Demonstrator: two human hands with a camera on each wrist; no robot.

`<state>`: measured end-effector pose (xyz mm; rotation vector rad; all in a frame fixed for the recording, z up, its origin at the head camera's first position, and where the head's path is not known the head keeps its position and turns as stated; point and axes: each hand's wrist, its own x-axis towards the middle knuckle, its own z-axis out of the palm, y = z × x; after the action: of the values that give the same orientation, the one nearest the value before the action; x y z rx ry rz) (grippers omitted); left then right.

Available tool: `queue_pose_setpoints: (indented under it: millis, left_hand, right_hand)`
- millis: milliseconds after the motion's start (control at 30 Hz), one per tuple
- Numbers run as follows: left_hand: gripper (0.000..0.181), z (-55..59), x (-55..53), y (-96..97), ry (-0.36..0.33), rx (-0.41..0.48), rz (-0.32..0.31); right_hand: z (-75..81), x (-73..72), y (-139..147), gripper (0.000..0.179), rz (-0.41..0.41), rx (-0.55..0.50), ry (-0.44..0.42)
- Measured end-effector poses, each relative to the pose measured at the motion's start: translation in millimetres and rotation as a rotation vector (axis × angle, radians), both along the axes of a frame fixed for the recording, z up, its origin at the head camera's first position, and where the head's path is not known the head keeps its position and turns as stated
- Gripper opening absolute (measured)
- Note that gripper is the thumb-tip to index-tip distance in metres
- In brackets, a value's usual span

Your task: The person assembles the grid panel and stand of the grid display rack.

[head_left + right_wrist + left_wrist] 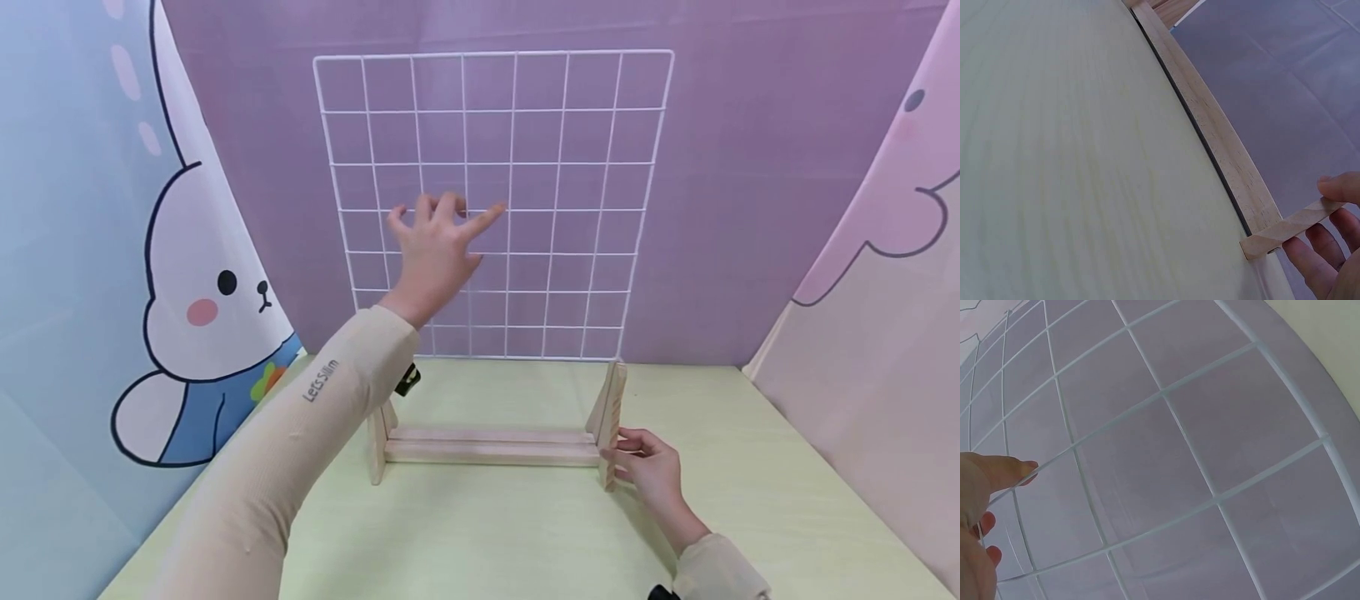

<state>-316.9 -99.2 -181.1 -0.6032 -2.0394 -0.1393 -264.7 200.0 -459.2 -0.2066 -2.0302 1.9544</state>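
A white wire grid panel point(512, 162) stands upright before the purple backdrop. My left hand point(435, 254) is at its lower middle with bent fingers hooked at the wires. In the left wrist view, fingertips point(1013, 472) lie against one wire of the grid and others curl by it. On the table in front is a wooden stand point(491, 452), two end pieces joined by long bars. My right hand point(651, 471) pinches its right end piece point(1288, 230), thumb on one side and fingers on the other. My left forearm partly hides the stand's left end.
The pale green wood-grain table point(480, 533) stretches around the stand. A purple cloth backdrop point(735, 208) rises behind. Printed cartoon panels close in the sides, a white character point(225, 275) at left and a pink one point(892, 200) at right.
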Motion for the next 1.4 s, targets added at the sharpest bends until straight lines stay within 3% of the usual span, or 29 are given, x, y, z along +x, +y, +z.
queue_pose_setpoints:
  millis: [600, 1400]
  left_hand:
    - [0.062, 2.7, -4.8, -4.0, -0.035, 0.056, 0.000]
    - [0.064, -11.5, -8.5, 0.4, -0.041, 0.056, 0.008]
  right_hand:
    - [-1.8, -2.1, -0.1, 0.037, -0.001, -0.004, 0.003]
    - [-0.7, -0.4, -0.2, 0.033, 0.000, 0.012, 0.003]
